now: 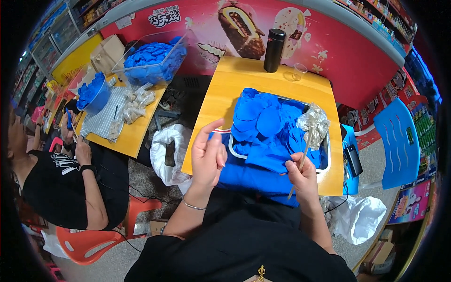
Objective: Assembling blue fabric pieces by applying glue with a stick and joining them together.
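My right hand [303, 176] pinches a thin pale stick [307, 143] over the right front of a metal tray [231, 149]. Blue fabric pieces [269, 121], many of them round and petal-like, are heaped in that tray. Raised beside the tray's left front corner, my left hand [206, 157] has its index finger stretched out and the others partly curled, with nothing visible in it. A crumpled clear plastic bag [314, 123] lies on the tray's right side, behind the stick. More blue cloth [249, 178] hangs at the table's front edge.
A black flask [274, 50] and a clear cup [299, 69] stand at the back of the yellow table [235, 70]. To the left, another person [66, 188] works by a clear bin [155, 58] and a blue basin [96, 96]. White sacks [169, 155] flank me; a blue chair [398, 143] stands right.
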`<move>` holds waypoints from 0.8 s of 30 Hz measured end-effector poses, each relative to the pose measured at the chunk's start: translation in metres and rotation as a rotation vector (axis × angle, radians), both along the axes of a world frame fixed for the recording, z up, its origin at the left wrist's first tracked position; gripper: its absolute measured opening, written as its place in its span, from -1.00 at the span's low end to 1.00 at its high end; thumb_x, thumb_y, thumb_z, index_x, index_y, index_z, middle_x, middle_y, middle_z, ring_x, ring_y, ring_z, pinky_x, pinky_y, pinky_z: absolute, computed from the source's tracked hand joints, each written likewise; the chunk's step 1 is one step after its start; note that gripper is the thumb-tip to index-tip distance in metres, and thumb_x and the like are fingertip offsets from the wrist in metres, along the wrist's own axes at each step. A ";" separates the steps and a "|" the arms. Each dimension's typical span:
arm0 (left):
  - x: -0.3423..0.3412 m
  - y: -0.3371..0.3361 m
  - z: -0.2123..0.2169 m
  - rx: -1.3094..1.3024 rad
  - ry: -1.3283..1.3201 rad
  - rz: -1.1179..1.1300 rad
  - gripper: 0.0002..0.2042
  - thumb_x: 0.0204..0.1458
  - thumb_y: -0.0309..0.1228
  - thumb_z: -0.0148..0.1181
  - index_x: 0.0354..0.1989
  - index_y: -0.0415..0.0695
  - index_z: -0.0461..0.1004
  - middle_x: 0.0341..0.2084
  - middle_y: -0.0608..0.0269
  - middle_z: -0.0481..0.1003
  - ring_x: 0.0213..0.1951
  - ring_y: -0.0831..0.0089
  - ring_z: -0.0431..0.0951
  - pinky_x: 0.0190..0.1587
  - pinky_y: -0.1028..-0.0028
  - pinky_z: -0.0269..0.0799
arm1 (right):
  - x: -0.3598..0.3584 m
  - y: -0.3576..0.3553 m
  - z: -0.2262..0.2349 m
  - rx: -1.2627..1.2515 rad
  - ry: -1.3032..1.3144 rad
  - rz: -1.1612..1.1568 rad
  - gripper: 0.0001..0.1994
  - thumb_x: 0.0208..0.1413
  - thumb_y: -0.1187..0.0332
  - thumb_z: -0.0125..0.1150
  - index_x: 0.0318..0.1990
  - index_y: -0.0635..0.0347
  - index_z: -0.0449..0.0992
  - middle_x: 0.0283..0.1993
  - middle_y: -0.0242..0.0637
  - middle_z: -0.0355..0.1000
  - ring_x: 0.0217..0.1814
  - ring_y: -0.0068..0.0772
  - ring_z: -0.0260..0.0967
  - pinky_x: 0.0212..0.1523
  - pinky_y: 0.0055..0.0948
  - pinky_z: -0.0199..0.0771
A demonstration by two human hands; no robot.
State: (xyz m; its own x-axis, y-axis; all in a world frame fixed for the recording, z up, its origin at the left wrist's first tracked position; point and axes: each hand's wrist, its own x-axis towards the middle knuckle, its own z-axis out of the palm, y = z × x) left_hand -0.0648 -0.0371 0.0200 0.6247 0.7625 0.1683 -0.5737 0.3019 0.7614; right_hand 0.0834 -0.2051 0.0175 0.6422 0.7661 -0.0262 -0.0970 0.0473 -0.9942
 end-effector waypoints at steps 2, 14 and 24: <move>0.002 0.006 -0.006 0.126 0.060 0.123 -0.75 0.19 -0.48 -0.11 0.01 -0.22 0.33 -0.78 0.46 0.25 -0.75 0.76 0.17 -0.70 0.75 0.05 | 0.004 0.003 -0.004 -0.002 0.019 -0.021 -0.88 0.11 0.48 0.09 -0.20 0.15 0.34 -0.62 -0.62 0.15 -0.67 -0.82 -0.01 -0.67 -0.72 -0.03; 0.049 0.020 -0.022 0.901 0.404 0.294 -0.65 -0.16 -0.60 0.20 -0.12 -0.22 0.41 -0.27 0.16 0.42 -0.32 0.40 0.44 -0.24 0.51 0.38 | 0.052 0.033 -0.033 0.000 0.556 0.041 -0.82 0.08 0.37 0.18 -0.19 0.12 0.35 -0.58 -0.58 0.20 -0.70 -0.76 0.04 -0.56 -0.67 0.26; 0.082 0.039 -0.026 1.456 0.686 0.084 -0.65 -0.11 -0.60 0.03 -0.09 -0.11 0.49 -0.30 0.24 0.56 -0.30 0.38 0.52 -0.17 0.42 0.31 | 0.070 0.053 -0.020 -0.146 0.145 0.203 -0.78 0.14 0.37 0.10 -0.09 0.22 0.37 -0.38 -0.44 0.37 -0.42 -0.71 0.28 -0.36 -0.62 0.36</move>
